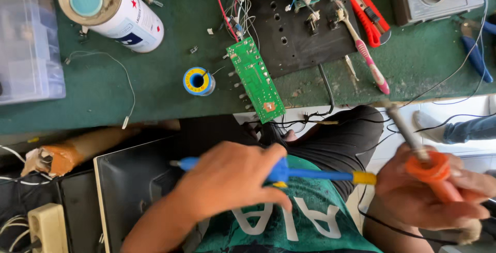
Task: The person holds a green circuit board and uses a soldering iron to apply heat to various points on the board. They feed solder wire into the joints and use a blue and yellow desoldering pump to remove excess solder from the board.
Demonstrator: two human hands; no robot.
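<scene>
Seen from the head camera, left hand (230, 180) clenched around a blue desoldering pump (310, 173), held over the lap and well below the worktop (129, 88) edge. Long axis of the pump almost level, running left to right, metal tip poking out at the left of the fist and yellow end cap pointing toward the right hand (439, 191). Right hand wrapped around the orange grip of a soldering iron (413, 144), shaft slanting up and to the left, tip just short of the worktop edge. Green circuit board (257, 80) lying up and slightly left of both hands, long axis tilted from upper left to lower right, lower end hanging over the worktop edge; iron tip nearer to that end than the pump tip, which points away to the left. Between hands and board: black wires trailing over the edge and across a dark-clad knee. Around the board: a solder spool (199, 81) just to its left, a white spray can (111, 10) farther up left, a black panel (305, 26) with wiring touching its upper right, a pink toothbrush (364, 51) and a red cutter (367, 13) beyond. Another person's leg and shoe at the right edge.
</scene>
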